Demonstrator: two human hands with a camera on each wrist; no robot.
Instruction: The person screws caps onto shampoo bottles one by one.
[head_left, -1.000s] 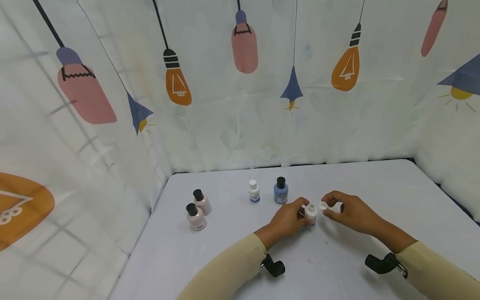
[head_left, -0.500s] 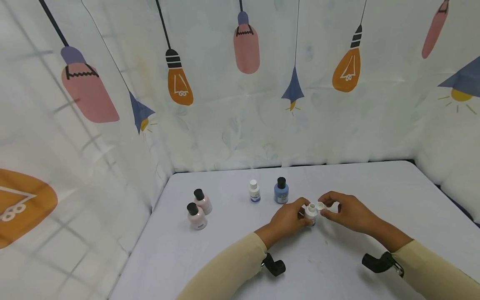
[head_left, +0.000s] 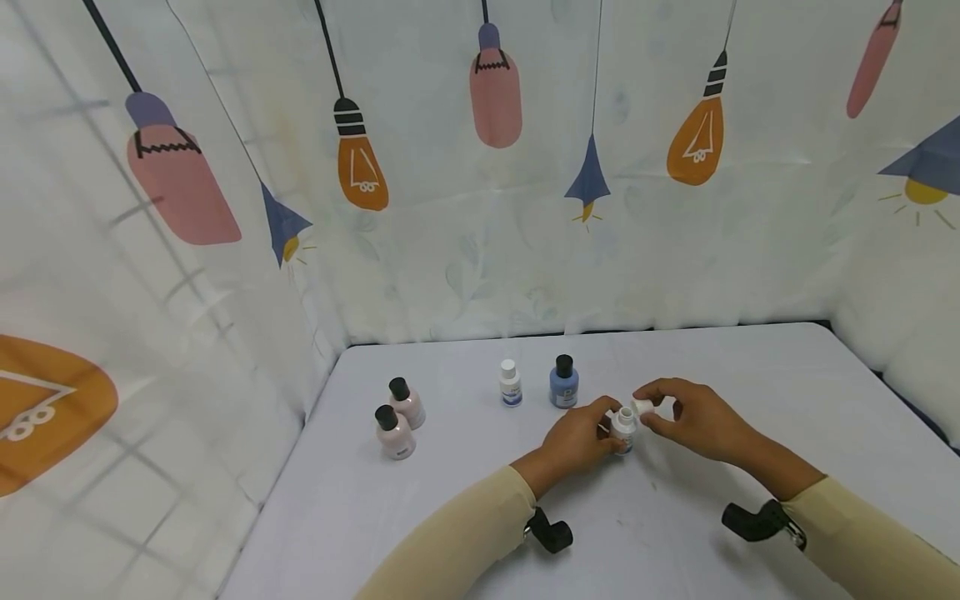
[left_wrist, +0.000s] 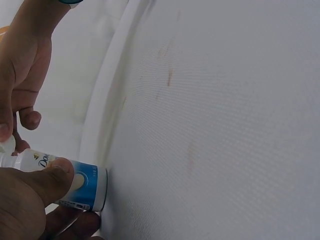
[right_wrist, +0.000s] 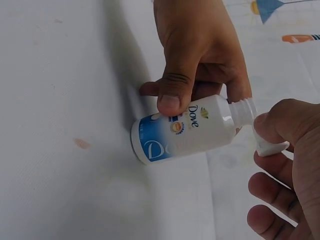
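Note:
My left hand [head_left: 573, 437] grips a small white and blue Dove bottle [right_wrist: 185, 130] round its body, thumb across the label. The bottle stands upright on the table, its threaded neck [right_wrist: 243, 112] uncovered. Between thumb and fingers my right hand [head_left: 697, 421] pinches a white cap [right_wrist: 270, 146], held tilted right beside the bottle's mouth. In the left wrist view the bottle's blue base end [left_wrist: 92, 187] meets the white cloth, and the cap [left_wrist: 7, 145] is partly cut off at the edge.
Behind my left hand stand a blue bottle [head_left: 564, 387] with a black cap and a white capped bottle [head_left: 511, 387]. Two pale pink bottles [head_left: 393, 437] with black caps are at the left. A lamp-printed curtain [head_left: 465, 242] borders the white table [head_left: 480, 517].
My right hand has shifted left, bringing the cap from a small gap to right beside the bottle's mouth and turning it. The left hand and the bottle stay in place.

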